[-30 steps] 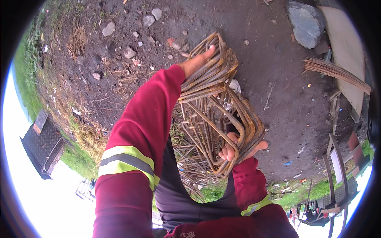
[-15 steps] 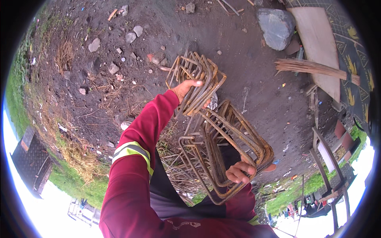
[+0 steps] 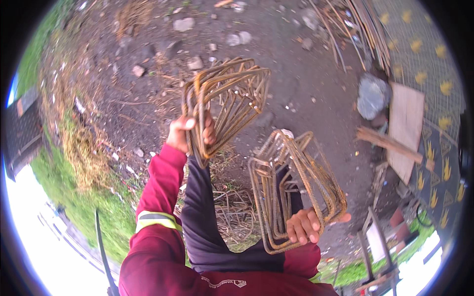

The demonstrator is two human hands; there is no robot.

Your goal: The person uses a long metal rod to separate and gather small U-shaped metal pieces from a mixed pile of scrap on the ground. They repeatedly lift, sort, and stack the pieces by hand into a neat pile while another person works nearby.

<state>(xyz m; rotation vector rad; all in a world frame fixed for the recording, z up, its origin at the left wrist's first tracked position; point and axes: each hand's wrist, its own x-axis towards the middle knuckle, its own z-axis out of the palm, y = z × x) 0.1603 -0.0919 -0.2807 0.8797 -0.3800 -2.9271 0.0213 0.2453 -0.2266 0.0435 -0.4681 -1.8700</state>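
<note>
My left hand [image 3: 190,134] is wrapped round the near-left corner of a bundle of bent rebar stirrups [image 3: 224,84]. These are rusty brown rectangular loops, held out in front of me above the ground. My right hand [image 3: 304,226] grips the near end of a second bundle of rebar stirrups [image 3: 276,190], which tilts away from me with its loops fanned apart. A gap separates the two bundles. Between my legs, more loose stirrups [image 3: 232,212] lie in a heap on the ground, partly hidden by my dark trousers.
A large grey rock [image 3: 374,96] sits at the right beside a pale board [image 3: 406,133] and a splintered wood piece [image 3: 390,144]. Long rods [image 3: 368,29] lie at the far right. Stones [image 3: 183,24] and dry grass [image 3: 84,158] are scattered on the dark soil at left.
My left hand has moved left and nearer with its stirrups, apart from the right bundle. My right hand keeps its hold, slightly lower. The whole view has turned.
</note>
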